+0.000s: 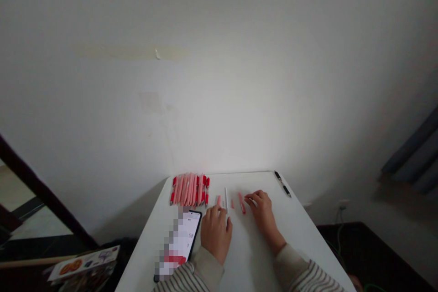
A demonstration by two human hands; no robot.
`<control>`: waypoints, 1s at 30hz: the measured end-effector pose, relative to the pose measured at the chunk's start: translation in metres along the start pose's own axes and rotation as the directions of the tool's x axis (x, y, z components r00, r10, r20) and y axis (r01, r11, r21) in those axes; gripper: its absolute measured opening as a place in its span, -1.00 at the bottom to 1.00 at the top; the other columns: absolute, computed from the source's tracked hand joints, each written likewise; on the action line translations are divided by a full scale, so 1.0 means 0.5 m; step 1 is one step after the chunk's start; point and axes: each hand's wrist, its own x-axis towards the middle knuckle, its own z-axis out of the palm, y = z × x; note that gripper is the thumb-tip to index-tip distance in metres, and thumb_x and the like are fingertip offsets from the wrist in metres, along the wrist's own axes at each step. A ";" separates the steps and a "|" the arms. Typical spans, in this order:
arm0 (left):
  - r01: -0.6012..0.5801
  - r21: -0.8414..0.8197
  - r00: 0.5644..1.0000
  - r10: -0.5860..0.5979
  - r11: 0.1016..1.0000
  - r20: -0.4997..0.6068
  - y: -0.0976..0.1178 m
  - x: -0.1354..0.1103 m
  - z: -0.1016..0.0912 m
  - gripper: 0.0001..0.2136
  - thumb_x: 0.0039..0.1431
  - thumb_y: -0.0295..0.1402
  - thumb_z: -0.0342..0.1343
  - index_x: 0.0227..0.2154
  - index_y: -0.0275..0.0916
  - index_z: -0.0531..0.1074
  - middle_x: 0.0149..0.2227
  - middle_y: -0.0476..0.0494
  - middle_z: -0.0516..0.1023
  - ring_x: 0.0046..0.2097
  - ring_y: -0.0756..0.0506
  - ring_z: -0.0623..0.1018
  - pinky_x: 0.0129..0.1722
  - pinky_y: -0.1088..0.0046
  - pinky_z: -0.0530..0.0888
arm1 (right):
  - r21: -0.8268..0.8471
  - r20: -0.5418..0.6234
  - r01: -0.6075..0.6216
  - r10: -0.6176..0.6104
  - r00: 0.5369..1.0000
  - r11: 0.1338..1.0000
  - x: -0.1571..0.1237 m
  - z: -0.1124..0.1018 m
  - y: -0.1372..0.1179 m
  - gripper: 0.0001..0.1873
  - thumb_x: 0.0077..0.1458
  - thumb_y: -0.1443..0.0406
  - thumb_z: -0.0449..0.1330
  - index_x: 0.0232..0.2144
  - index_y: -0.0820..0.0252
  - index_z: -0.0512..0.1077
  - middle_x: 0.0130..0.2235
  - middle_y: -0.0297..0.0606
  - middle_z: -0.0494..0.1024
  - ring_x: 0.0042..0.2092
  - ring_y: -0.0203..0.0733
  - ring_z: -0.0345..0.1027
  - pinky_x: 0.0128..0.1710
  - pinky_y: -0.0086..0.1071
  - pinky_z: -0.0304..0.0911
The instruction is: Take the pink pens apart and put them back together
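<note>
My left hand lies palm down on the white table, fingers slightly bent and thumb apart. Just beyond its fingertips are a short pink pen piece and a thin white stick like a pen refill; whether the fingers touch them I cannot tell. My right hand has thumb and forefinger pinched together beside a pink pen barrel piece. What sits between those fingertips is too small to make out. Between the hands rests a small pink piece.
A row of pink and red pens lies at the table's back left. Nearer me is a phone with its screen lit, beside my left sleeve. One black pen lies at the back right edge. The wall rises directly behind the table.
</note>
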 end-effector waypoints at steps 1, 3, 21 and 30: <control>-0.007 -0.005 1.000 0.007 1.000 -0.007 0.002 0.008 0.000 -0.83 0.12 -0.41 0.01 -0.26 -0.18 0.45 -0.10 -0.12 0.44 -0.08 -0.12 0.38 -0.08 0.29 0.32 | -0.006 0.002 0.002 -0.002 1.000 1.000 0.000 -0.002 -0.002 -0.76 0.17 0.18 0.07 -0.32 0.08 0.53 -0.31 -0.20 0.45 -0.22 -0.11 0.30 -0.16 -0.22 0.21; -0.018 -0.010 1.000 0.018 1.000 -0.009 0.008 0.026 -0.002 -0.83 0.10 -0.40 0.03 -0.25 -0.19 0.45 -0.08 -0.13 0.43 -0.05 -0.13 0.36 -0.07 0.28 0.31 | -0.019 0.011 0.006 -0.006 1.000 1.000 -0.001 -0.003 -0.004 -0.77 0.16 0.17 0.09 -0.32 0.05 0.53 -0.33 -0.21 0.46 -0.22 -0.10 0.30 -0.17 -0.22 0.21; -0.048 0.022 0.998 0.049 0.999 -0.038 0.031 0.061 0.050 -0.89 0.09 -0.35 0.08 -0.33 -0.19 0.47 -0.10 -0.12 0.42 0.05 -0.17 0.29 0.07 0.11 0.21 | -0.060 0.007 -0.003 0.003 1.000 0.998 -0.006 -0.002 -0.004 -0.79 0.16 0.22 0.08 -0.26 -0.01 0.52 -0.30 -0.23 0.48 -0.16 -0.08 0.26 -0.13 -0.20 0.17; -0.044 0.038 0.996 0.047 0.998 -0.077 0.028 0.063 0.059 -0.87 0.11 -0.41 0.03 -0.35 -0.21 0.48 -0.11 -0.12 0.44 0.03 -0.15 0.32 0.08 0.12 0.23 | -0.040 -0.004 -0.001 0.000 1.000 0.999 -0.007 0.001 -0.004 -0.77 0.17 0.21 0.06 -0.25 0.00 0.52 -0.30 -0.22 0.48 -0.17 -0.06 0.25 -0.13 -0.18 0.17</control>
